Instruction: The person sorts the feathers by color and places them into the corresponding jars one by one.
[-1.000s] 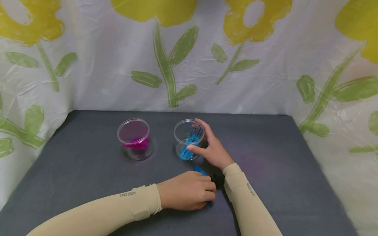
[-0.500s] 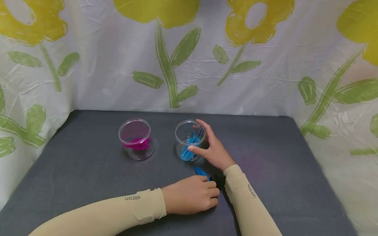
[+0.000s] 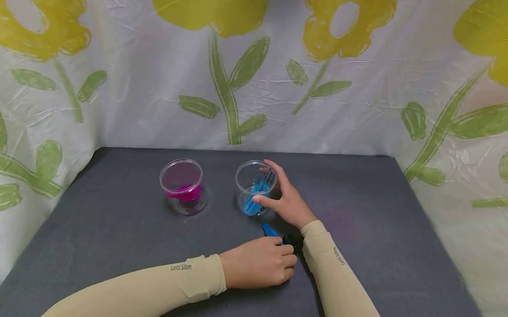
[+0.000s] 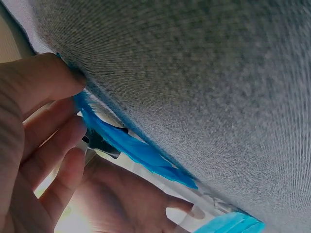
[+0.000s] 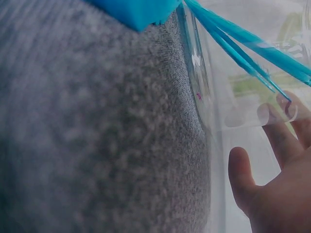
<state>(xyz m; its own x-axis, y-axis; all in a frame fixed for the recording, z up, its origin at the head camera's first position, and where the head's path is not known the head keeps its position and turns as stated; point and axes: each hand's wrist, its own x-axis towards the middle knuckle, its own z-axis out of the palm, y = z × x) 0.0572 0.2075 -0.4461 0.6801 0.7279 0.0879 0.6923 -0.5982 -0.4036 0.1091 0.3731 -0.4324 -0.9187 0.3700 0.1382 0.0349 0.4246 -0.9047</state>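
Observation:
My left hand [image 3: 259, 262] is low over the cloth, its thumb and forefinger pinching one end of a blue feather [image 4: 141, 154]. The feather's other end [image 3: 269, 230] pokes out past the knuckles towards the jar. My right hand [image 3: 288, 201] holds a clear plastic jar [image 3: 244, 177] from its right side, thumb in front and fingers behind. Inside that jar lean several blue feathers [image 3: 255, 201], seen close through the wall in the right wrist view [image 5: 243, 48]. Left of it stands a second clear jar [image 3: 182, 163] with magenta feathers [image 3: 184, 193] inside.
A black object [image 3: 292, 241] shows by the right wrist, partly hidden; it may be the wrist camera. Dark grey cloth [image 3: 119, 217] covers the table. A white curtain with painted flowers [image 3: 153, 71] stands behind it and at both sides.
My left hand has shifted slightly right and towards me, the feather still pinched. The right hand stays at the jar. The whole head view has shifted a little.

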